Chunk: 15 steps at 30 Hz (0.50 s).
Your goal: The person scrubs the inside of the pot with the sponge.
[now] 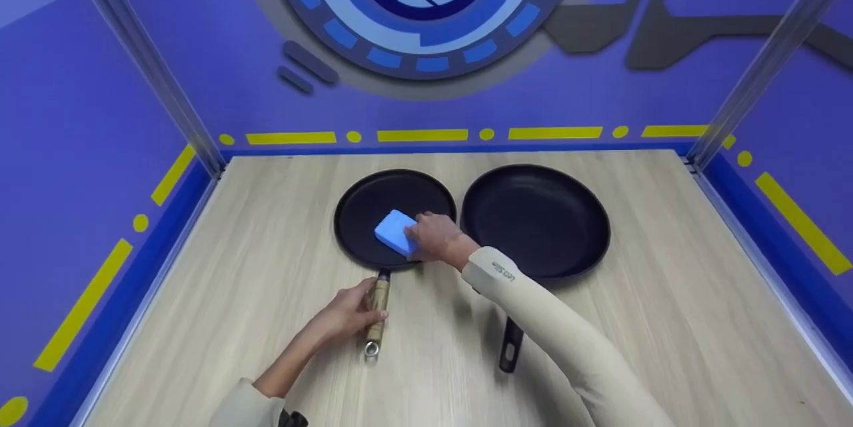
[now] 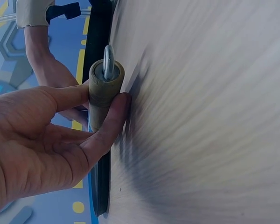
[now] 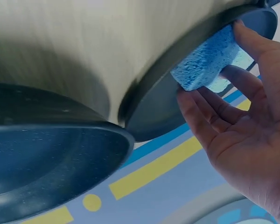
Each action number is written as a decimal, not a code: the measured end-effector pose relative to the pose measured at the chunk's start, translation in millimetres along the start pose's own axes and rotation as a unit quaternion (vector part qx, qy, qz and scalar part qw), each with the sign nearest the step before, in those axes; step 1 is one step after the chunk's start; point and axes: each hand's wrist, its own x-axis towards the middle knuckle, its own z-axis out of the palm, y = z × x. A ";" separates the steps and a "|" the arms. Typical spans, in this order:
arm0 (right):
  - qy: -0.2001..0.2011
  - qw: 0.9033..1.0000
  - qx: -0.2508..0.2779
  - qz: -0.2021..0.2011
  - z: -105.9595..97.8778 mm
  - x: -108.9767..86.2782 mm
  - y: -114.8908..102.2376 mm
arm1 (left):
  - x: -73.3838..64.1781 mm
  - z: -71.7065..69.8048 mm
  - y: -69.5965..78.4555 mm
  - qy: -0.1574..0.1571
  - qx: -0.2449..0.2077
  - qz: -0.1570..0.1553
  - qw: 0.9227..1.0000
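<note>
Beige sleeve (image 1: 566, 327) overlaps larger pan (image 1: 536, 220); right hand (image 1: 438, 237) pinches sponge (image 1: 394, 232), left hand (image 1: 346, 312) grips wooden handle (image 1: 380, 297).

A: Sponge (image 1: 394, 232)?
B: Matt, foam-like, porous and rough.
A: Flat pan (image 1: 361, 210)?
B: Smooth, matt; its handle (image 1: 380, 297) is wood-like, with a shiny metal ring (image 2: 108, 61).
A: Deep pan (image 1: 533, 224)?
B: Smooth, low sheen, fine specks inside; its grip (image 1: 512, 334) looks like plastic.
A: Tabletop (image 1: 680, 280)?
B: Wood-grained, smooth, satin.
A: Right sleeve (image 1: 556, 320), corner post (image 1: 143, 54)?
B: Matt, smooth cloth; the post is satin metal
</note>
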 end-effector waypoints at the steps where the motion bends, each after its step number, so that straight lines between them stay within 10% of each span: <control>1: -0.003 1.000 0.005 -0.003 0.5 0.0 0.4 | 0.0 0.0 -0.3 0.006 -0.001 -0.004 1.000; 15: -0.058 0.994 0.076 0.059 -2.4 -11.7 3.5 | 0.9 2.7 -1.9 0.013 -0.013 -0.007 1.000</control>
